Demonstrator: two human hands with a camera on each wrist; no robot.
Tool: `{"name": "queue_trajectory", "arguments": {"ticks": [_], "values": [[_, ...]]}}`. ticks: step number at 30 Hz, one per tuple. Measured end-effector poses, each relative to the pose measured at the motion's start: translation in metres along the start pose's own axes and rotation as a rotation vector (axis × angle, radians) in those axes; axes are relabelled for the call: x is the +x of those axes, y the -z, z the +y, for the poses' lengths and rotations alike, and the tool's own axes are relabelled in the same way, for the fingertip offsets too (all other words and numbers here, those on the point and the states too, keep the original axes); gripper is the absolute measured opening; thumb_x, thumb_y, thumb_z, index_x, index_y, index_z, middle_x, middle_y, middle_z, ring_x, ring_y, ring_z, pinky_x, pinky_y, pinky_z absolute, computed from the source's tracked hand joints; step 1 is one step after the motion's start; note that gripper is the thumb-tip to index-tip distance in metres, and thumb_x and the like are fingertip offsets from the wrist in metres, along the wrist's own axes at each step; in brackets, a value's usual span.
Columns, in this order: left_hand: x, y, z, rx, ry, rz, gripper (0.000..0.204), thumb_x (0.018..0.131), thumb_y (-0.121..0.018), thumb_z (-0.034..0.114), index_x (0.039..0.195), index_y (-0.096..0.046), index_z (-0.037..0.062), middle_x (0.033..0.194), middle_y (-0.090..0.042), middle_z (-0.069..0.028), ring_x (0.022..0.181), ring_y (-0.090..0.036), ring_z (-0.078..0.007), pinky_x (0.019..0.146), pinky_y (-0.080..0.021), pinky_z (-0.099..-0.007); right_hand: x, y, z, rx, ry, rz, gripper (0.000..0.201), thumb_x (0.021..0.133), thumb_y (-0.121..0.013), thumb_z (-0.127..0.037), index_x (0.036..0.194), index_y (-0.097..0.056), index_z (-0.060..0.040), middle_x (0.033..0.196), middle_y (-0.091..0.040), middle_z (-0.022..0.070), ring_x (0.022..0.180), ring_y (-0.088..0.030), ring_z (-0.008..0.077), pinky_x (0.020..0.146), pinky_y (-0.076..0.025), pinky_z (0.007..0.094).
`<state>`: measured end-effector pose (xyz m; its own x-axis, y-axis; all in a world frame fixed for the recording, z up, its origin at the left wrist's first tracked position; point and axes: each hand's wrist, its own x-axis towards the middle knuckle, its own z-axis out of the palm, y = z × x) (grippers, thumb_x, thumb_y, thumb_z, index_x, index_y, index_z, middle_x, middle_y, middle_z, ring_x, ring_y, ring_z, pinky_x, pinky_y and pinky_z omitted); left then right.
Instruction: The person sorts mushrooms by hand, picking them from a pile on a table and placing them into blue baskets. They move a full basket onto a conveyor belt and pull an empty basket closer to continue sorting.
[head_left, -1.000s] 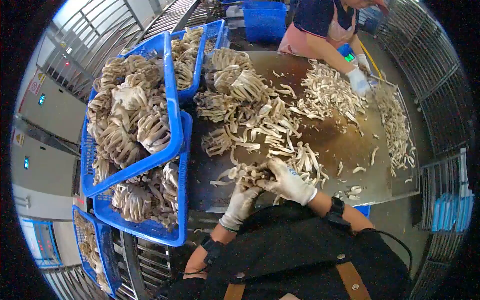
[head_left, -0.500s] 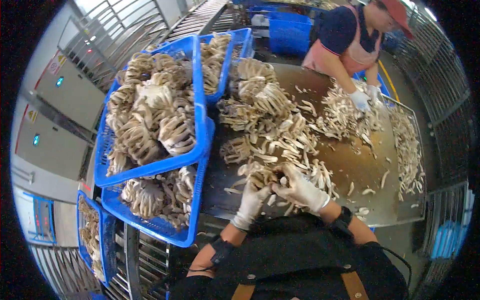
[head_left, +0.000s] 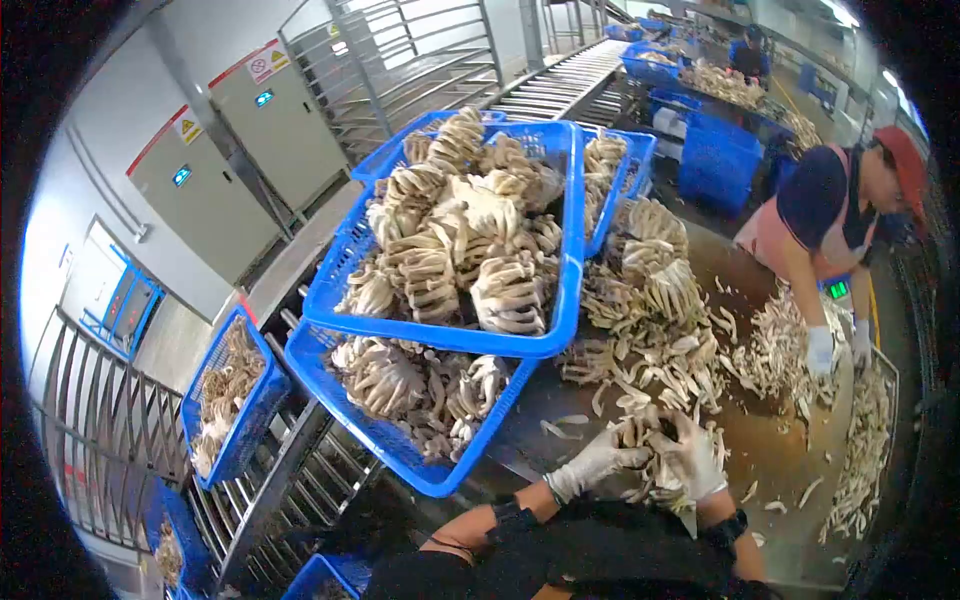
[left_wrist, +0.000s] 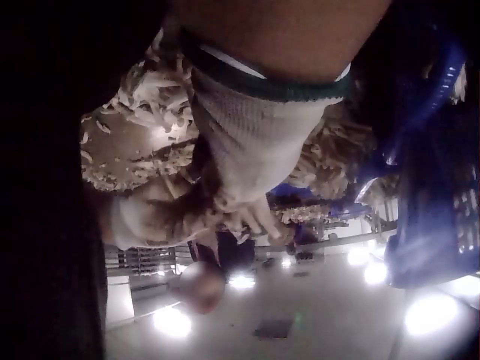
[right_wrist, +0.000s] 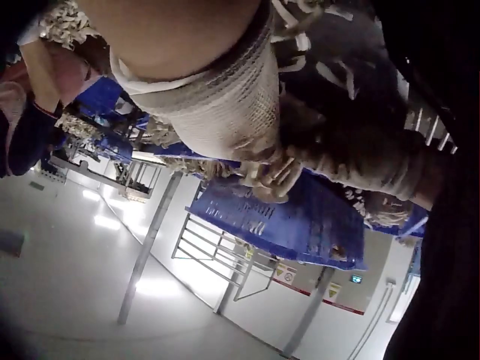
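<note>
Both hands wear whitish gloves and meet over a small mushroom cluster [head_left: 634,432] at the near edge of the metal table. My left hand [head_left: 598,462] grips the cluster from its left side, with curled fingers. Against its right side my right hand [head_left: 692,462] pinches it, fingers bent. In the left wrist view, pale stems [left_wrist: 259,219] poke out beyond the left hand [left_wrist: 251,146]. The right wrist view shows the cluster [right_wrist: 271,178] below the right hand [right_wrist: 225,112]. Loose mushrooms [head_left: 690,370] lie just beyond the hands.
Blue baskets [head_left: 450,335] heaped with mushroom clusters stand stacked on the left. More clusters [head_left: 650,240] are piled on the table [head_left: 745,420]. Across it at the right, a person in a red cap [head_left: 820,220] handles loose pieces. A roller conveyor [head_left: 560,85] runs behind.
The head view has swung left, so baskets and table appear further right. Both hands stay together at the cluster, and their fingers have shifted slightly around it.
</note>
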<state>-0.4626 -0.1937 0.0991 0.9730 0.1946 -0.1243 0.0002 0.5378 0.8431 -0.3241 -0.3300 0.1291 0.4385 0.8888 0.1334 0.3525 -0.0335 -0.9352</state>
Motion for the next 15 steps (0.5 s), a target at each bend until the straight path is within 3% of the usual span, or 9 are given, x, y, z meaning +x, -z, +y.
{"name": "queue_trajectory", "arguments": {"ticks": [1,3,4,7,9,10,12,13,15], "values": [[0.003,0.005,-0.022,-0.167,-0.055,0.071,0.042,0.084,-0.066,0.015,0.12,-0.047,0.0059,0.101,-0.057,-0.001,0.087,-0.053,-0.0095,0.077,-0.046,-0.0258,-0.002,-0.005,-0.007,0.599,-0.391,0.106,0.046,0.079,-0.064,0.002,0.12,-0.043,0.0024,0.111,-0.05,0.0081,0.094,-0.053,0.0145,0.066,-0.048,0.0247],[-0.003,-0.007,-0.003,-0.181,0.021,0.169,0.052,0.083,-0.067,0.015,0.128,-0.042,0.0045,0.106,-0.058,-0.0024,0.09,-0.054,-0.0093,0.078,-0.047,-0.0264,-0.011,-0.006,0.024,0.388,-0.25,0.112,0.053,0.076,-0.061,0.007,0.124,-0.039,0.0039,0.111,-0.049,0.0099,0.092,-0.056,0.0181,0.066,-0.051,0.0249],[0.004,0.001,-0.022,-0.14,0.02,0.145,0.058,0.081,-0.068,0.013,0.131,-0.039,0.0041,0.111,-0.057,-0.0033,0.096,-0.054,-0.0101,0.082,-0.047,-0.027,-0.015,-0.007,0.038,0.281,-0.183,0.125,0.057,0.075,-0.06,0.009,0.127,-0.038,0.0046,0.112,-0.049,0.0107,0.091,-0.058,0.0199,0.066,-0.053,0.0251],[0.017,0.014,-0.051,0.022,0.009,0.062,0.066,0.078,-0.072,0.011,0.133,-0.037,0.0028,0.121,-0.054,-0.0049,0.106,-0.053,-0.012,0.09,-0.045,-0.0275,-0.009,-0.001,0.035,0.302,-0.283,0.123,0.04,0.077,-0.059,0.004,0.115,-0.048,0.0016,0.103,-0.052,0.0089,0.089,-0.058,0.0192,0.069,-0.049,0.0264],[0.024,0.017,-0.05,-0.125,-0.091,0.145,0.066,0.081,-0.069,0.011,0.135,-0.033,0.0027,0.126,-0.051,-0.0049,0.112,-0.049,-0.0118,0.096,-0.04,-0.0267,-0.009,0.002,0.025,0.276,-0.359,0.105,0.021,0.08,-0.059,-0.004,0.101,-0.058,0.0,0.09,-0.058,0.0065,0.084,-0.058,0.0201,0.069,-0.046,0.0304],[0.029,0.025,-0.056,-0.19,-0.112,0.277,0.066,0.081,-0.069,0.011,0.136,-0.032,0.0022,0.128,-0.05,-0.0051,0.113,-0.049,-0.0124,0.097,-0.04,-0.0267,-0.009,0.001,0.029,0.26,-0.286,0.154,0.025,0.079,-0.062,-0.005,0.103,-0.057,0.0006,0.092,-0.059,0.0066,0.085,-0.058,0.0202,0.072,-0.046,0.0305],[0.035,0.029,-0.052,-0.27,-0.304,0.319,0.066,0.081,-0.069,0.011,0.135,-0.032,0.0013,0.13,-0.048,-0.0056,0.114,-0.048,-0.0137,0.097,-0.039,-0.027,-0.016,0.001,0.042,0.203,-0.142,0.208,0.035,0.077,-0.065,-0.006,0.109,-0.055,0.0015,0.095,-0.06,0.0072,0.088,-0.058,0.0205,0.077,-0.047,0.0308],[0.023,0.022,-0.04,0.316,-0.095,0.285,0.068,0.08,-0.07,0.013,0.136,-0.032,0.0017,0.129,-0.049,-0.0063,0.114,-0.046,-0.0136,0.097,-0.039,-0.0279,-0.015,0.001,0.044,0.163,-0.069,0.214,0.039,0.076,-0.067,-0.006,0.113,-0.054,0.0018,0.098,-0.06,0.0078,0.09,-0.058,0.0207,0.08,-0.047,0.031],[0.019,0.006,-0.041,0.258,-0.08,0.085,0.073,0.079,-0.071,0.018,0.138,-0.031,0.002,0.129,-0.049,-0.0073,0.113,-0.046,-0.0137,0.098,-0.038,-0.0284,-0.013,-0.004,0.038,0.093,0.006,0.153,0.044,0.076,-0.067,-0.006,0.117,-0.052,0.0016,0.1,-0.059,0.0089,0.093,-0.058,0.0209,0.082,-0.047,0.0314]]}}
